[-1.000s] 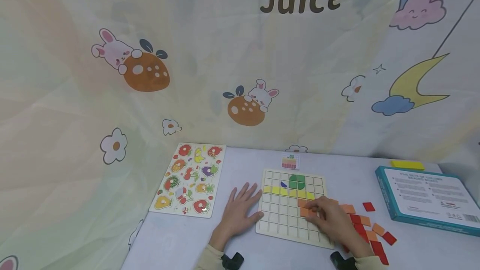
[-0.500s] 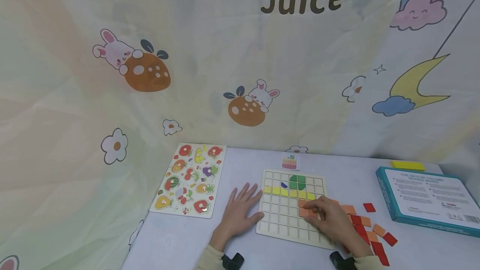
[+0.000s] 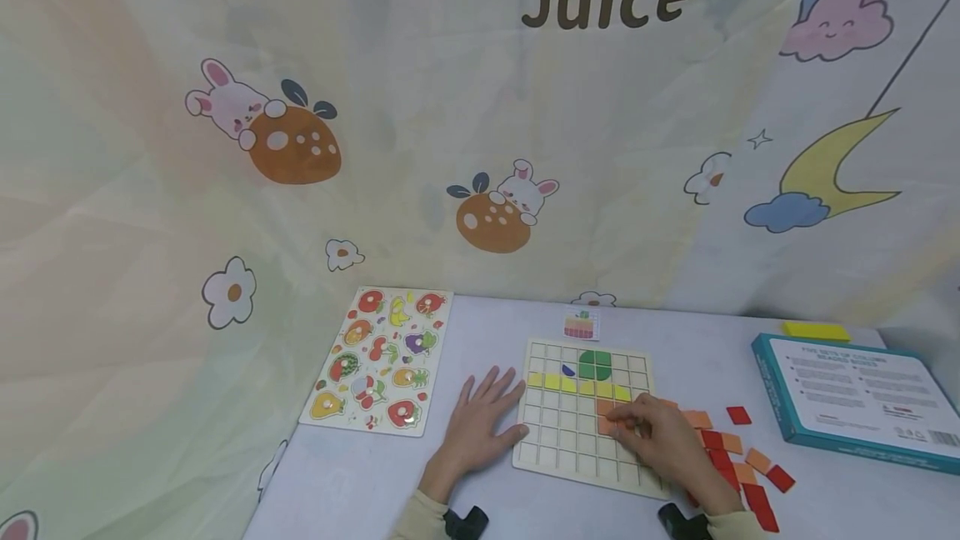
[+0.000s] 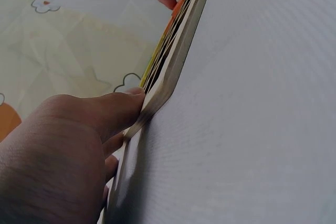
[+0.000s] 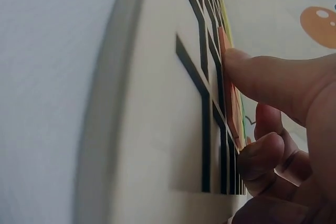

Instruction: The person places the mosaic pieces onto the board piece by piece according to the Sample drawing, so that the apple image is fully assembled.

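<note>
Taking the wooden grid board (image 3: pixel 585 415) as the mark, the fruit puzzle board (image 3: pixel 378 361) lies well to its left on the pale table (image 3: pixel 360 482). Next comes the left hand (image 3: pixel 480 423), flat on the table with its fingers spread and straight, holding nothing; its thumb presses against the grid board's left edge, as the left wrist view shows. On the grid board itself, a row of yellow tiles (image 3: pixel 555 381) runs across near the far side, with a green piece (image 3: pixel 595 363) and a small dark blue piece (image 3: pixel 567 370) just behind that row. Toward the board's right part sit orange tiles (image 3: pixel 606 408), and the right hand (image 3: pixel 663 440) rests over them, fingers curled, fingertips pressing an orange tile (image 5: pixel 224 51) in the grid; whether it pinches that tile cannot be told. Beyond the board's far edge lies a small picture card (image 3: pixel 579 323). Right of the board, loose orange and red tiles (image 3: pixel 738 448) are scattered, and farther right lies a teal box (image 3: pixel 855 394)
</note>
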Action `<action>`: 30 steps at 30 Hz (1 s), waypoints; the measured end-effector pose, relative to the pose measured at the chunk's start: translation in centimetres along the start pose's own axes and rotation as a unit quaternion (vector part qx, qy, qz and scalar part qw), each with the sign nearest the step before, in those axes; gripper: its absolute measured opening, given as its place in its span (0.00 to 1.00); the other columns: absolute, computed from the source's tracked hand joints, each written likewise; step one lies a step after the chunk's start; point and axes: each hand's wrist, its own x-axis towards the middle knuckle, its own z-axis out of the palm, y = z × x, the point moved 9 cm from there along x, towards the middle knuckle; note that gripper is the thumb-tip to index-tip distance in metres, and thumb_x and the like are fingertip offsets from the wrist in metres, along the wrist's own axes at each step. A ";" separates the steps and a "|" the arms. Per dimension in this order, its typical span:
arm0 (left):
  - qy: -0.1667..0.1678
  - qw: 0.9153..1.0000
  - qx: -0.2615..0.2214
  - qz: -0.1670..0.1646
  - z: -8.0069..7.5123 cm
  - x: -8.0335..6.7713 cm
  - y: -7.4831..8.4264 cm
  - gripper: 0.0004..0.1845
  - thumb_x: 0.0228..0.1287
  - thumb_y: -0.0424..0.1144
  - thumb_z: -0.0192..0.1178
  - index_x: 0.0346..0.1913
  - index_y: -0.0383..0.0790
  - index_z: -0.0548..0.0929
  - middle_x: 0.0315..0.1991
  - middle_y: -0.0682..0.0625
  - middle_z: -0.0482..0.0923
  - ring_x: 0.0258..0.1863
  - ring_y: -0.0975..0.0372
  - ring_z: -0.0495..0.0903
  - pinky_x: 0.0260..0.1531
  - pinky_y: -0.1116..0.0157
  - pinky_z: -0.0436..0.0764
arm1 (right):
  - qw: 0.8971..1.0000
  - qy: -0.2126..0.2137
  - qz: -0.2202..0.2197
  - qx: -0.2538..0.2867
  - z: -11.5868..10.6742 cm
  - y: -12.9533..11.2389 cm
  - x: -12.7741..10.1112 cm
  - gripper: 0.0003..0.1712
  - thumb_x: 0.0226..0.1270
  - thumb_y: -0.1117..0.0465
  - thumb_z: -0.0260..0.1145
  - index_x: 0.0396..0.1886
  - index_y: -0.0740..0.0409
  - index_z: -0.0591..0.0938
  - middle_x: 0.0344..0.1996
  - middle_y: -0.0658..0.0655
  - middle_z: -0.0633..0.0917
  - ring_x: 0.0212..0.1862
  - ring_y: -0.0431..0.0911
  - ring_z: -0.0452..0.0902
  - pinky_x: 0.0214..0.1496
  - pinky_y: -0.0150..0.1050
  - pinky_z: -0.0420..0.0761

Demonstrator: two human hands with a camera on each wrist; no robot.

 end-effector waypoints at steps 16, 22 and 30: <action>-0.004 1.000 0.010 -0.001 0.3 0.0 -0.2 0.37 0.75 0.68 0.51 0.81 0.59 0.69 0.85 0.58 0.57 0.87 0.55 0.51 0.85 0.40 0.48 | 0.999 0.021 0.043 -0.010 -6.0 7.2 -1.2 0.30 0.61 0.49 0.82 0.59 0.57 0.88 0.41 0.55 0.87 0.35 0.42 0.75 0.30 0.27 0.79; -0.002 1.000 0.012 0.002 0.4 0.0 -0.4 0.37 0.75 0.68 0.51 0.81 0.58 0.69 0.85 0.58 0.57 0.87 0.54 0.51 0.85 0.40 0.48 | 0.997 -0.002 0.072 -0.025 -7.0 10.0 -1.4 0.36 0.58 0.45 0.84 0.61 0.59 0.87 0.41 0.57 0.86 0.35 0.44 0.74 0.28 0.29 0.80; -0.003 1.000 0.010 0.000 0.4 0.1 -0.3 0.37 0.75 0.68 0.51 0.81 0.58 0.69 0.85 0.58 0.57 0.87 0.54 0.51 0.85 0.40 0.48 | 0.996 -0.025 0.080 -0.029 -6.7 10.7 -1.4 0.34 0.59 0.48 0.83 0.60 0.60 0.87 0.41 0.57 0.87 0.34 0.45 0.73 0.27 0.30 0.76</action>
